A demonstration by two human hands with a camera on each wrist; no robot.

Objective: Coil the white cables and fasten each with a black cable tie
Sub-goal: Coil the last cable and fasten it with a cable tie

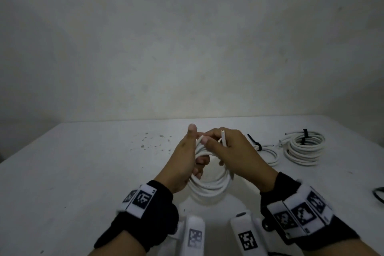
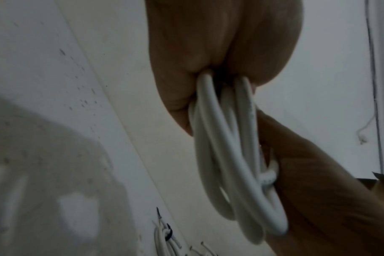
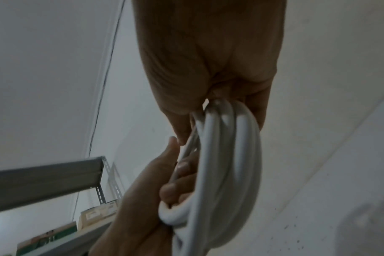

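Note:
Both hands hold a coil of white cable (image 1: 209, 185) upright above the white table (image 1: 83, 162). My left hand (image 1: 187, 156) grips the coil's top left with fingers curled through the loops, thumb raised. My right hand (image 1: 226, 147) grips the top right, and a cut cable end (image 1: 223, 138) sticks up between its fingers. In the left wrist view the coil (image 2: 228, 155) hangs from the left hand (image 2: 208, 69). In the right wrist view the loops (image 3: 226, 164) hang from the right hand (image 3: 208, 69), with the other hand's fingers (image 3: 173, 188) hooked in them.
At the right of the table lie two coiled white cables fastened with black ties, a large one (image 1: 304, 148) and a smaller one (image 1: 268, 155). A dark object (image 1: 379, 194) shows at the right edge. Dark specks (image 1: 145, 141) dot the table. A metal shelf (image 3: 44, 178) stands to the left.

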